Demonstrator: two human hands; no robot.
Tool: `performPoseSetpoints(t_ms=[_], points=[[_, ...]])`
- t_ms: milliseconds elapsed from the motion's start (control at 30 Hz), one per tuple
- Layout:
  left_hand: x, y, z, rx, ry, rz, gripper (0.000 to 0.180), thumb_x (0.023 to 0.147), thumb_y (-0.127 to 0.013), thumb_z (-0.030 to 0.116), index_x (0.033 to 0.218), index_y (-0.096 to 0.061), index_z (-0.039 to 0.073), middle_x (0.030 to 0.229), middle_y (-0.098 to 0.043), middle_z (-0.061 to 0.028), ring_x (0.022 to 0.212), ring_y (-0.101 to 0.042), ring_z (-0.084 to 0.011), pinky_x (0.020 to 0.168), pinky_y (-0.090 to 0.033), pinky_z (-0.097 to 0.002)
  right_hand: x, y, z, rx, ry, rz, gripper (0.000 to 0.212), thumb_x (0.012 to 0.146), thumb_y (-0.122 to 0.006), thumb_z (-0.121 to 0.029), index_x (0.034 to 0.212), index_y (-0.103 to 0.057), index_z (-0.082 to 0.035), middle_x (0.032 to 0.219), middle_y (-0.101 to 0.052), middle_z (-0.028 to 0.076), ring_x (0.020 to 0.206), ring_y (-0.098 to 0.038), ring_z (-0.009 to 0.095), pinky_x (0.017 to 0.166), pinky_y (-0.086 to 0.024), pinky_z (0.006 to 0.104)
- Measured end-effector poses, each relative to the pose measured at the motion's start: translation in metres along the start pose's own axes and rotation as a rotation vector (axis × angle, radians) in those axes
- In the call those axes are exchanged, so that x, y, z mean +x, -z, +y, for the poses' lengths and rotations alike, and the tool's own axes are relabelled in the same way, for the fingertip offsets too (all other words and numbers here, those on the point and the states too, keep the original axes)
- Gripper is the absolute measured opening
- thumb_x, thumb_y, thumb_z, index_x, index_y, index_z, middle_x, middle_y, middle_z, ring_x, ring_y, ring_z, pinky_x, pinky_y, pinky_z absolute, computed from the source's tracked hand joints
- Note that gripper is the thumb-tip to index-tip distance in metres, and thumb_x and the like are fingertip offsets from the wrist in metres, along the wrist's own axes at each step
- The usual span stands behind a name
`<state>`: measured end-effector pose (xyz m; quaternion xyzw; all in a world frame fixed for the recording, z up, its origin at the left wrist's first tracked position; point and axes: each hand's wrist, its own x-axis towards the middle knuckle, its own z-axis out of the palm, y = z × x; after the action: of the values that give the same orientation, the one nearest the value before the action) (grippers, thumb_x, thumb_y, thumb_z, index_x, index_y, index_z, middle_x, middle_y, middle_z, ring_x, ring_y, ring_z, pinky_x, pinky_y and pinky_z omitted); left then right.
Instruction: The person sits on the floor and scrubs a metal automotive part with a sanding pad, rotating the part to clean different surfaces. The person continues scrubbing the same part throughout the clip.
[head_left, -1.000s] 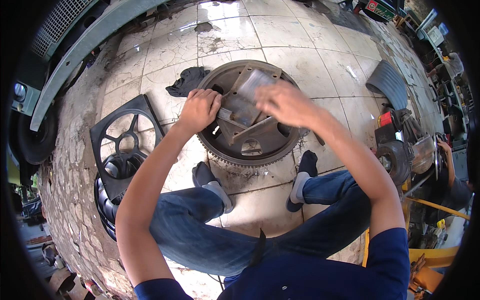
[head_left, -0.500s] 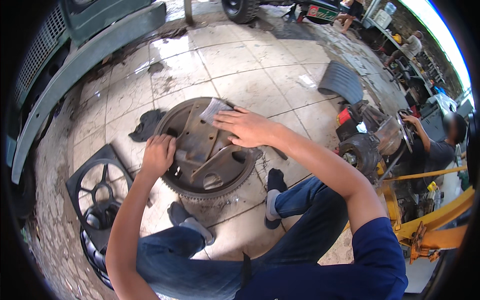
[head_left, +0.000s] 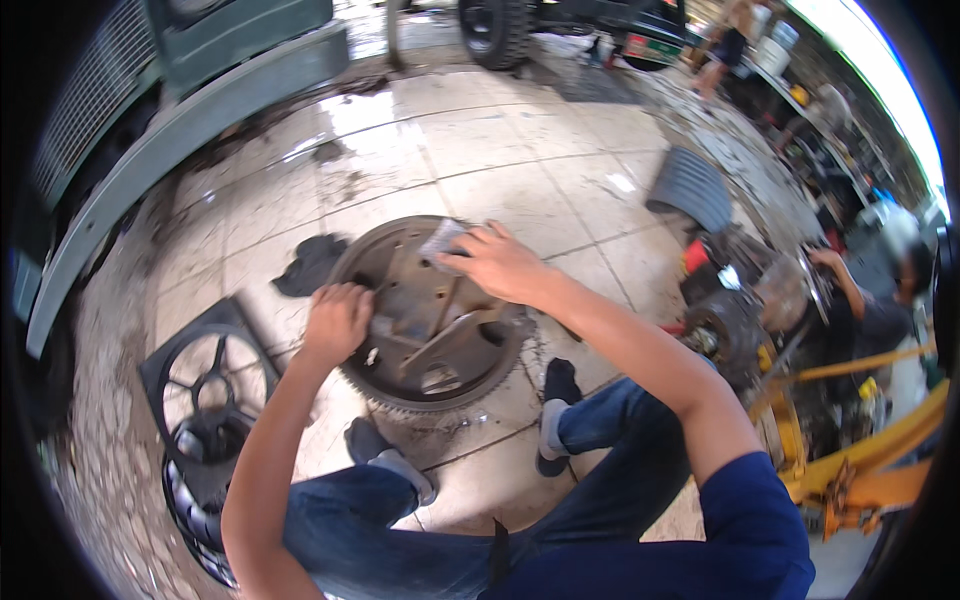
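A round, toothed metal flywheel lies on the tiles in front of my feet, brown and grimy, with holes and slots in its face. My left hand is closed over its left rim, fingers curled inward. At the far right part of the face, my right hand grips a small grey pad, which looks like folded cloth or abrasive sheet. The pad rests by the inner edge of the rim.
A black rag lies left of the flywheel. Nearer on the left is a black fan shroud. A curved ribbed panel and a greasy mechanical assembly are on the right, where another person's hand works. Yellow metal bars stand nearby.
The view has shifted, so the scene sits lower and further right. My right fingers look more bent around the pad, which has moved little on the flywheel. My left hand stays on the rim.
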<state>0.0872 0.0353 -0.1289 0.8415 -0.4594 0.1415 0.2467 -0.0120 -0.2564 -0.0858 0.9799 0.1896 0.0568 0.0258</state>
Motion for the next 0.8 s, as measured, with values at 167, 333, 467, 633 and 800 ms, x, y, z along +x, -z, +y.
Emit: performPoseSetpoints(t_ms=[167, 333, 467, 633, 800], points=[[0.001, -0.002, 0.001, -0.015, -0.001, -0.036, 0.02, 0.098, -0.053, 0.018, 0.095, -0.066, 0.004, 0.093, -0.066, -0.0106, 0.093, -0.063, -0.0286, 0.094, -0.043, -0.0416, -0.022, 0.007, 0.013, 0.267, 0.139, -0.03, 0.045, 0.095, -0.054, -0.011, 0.138, -0.058, -0.02, 0.144, -0.055, 0.005, 0.137, -0.046, 0.022, 0.116, -0.034, 0.0515], [-0.004, 0.003, 0.001, -0.011, 0.011, -0.054, 0.02, 0.098, -0.052, 0.016, 0.097, -0.066, 0.002, 0.094, -0.066, -0.011, 0.093, -0.062, -0.029, 0.095, -0.043, -0.0414, -0.04, 0.008, 0.003, 0.05, -0.011, -0.135, 0.044, 0.1, -0.047, -0.011, 0.143, -0.052, -0.019, 0.149, -0.051, 0.004, 0.142, -0.042, 0.021, 0.12, -0.03, 0.0492], [-0.004, 0.0, 0.0, -0.026, 0.028, -0.041, 0.02, 0.097, -0.053, 0.016, 0.096, -0.066, 0.002, 0.094, -0.067, -0.011, 0.094, -0.062, -0.0291, 0.096, -0.042, -0.0415, -0.04, 0.019, -0.007, 0.263, -0.059, -0.09, 0.043, 0.101, -0.048, -0.011, 0.144, -0.051, -0.016, 0.152, -0.048, 0.006, 0.14, -0.045, 0.022, 0.119, -0.033, 0.0482], [0.0, 0.003, 0.003, -0.03, 0.036, -0.072, 0.02, 0.097, -0.052, 0.015, 0.095, -0.066, 0.001, 0.094, -0.067, -0.0114, 0.094, -0.062, -0.0293, 0.096, -0.042, -0.0418, -0.057, 0.029, -0.049, 0.234, 0.111, -0.094, 0.049, 0.098, -0.049, -0.008, 0.146, -0.047, -0.012, 0.153, -0.046, 0.007, 0.14, -0.045, 0.023, 0.117, -0.034, 0.0508], [-0.002, 0.004, 0.003, -0.024, 0.022, -0.056, 0.02, 0.097, -0.052, 0.015, 0.095, -0.066, 0.001, 0.094, -0.067, -0.0118, 0.093, -0.062, -0.0297, 0.095, -0.042, -0.0424, -0.061, 0.034, -0.05, 0.188, -0.004, -0.146, 0.051, 0.099, -0.047, -0.01, 0.15, -0.042, -0.012, 0.153, -0.045, 0.008, 0.142, -0.042, 0.023, 0.119, -0.031, 0.0488]])
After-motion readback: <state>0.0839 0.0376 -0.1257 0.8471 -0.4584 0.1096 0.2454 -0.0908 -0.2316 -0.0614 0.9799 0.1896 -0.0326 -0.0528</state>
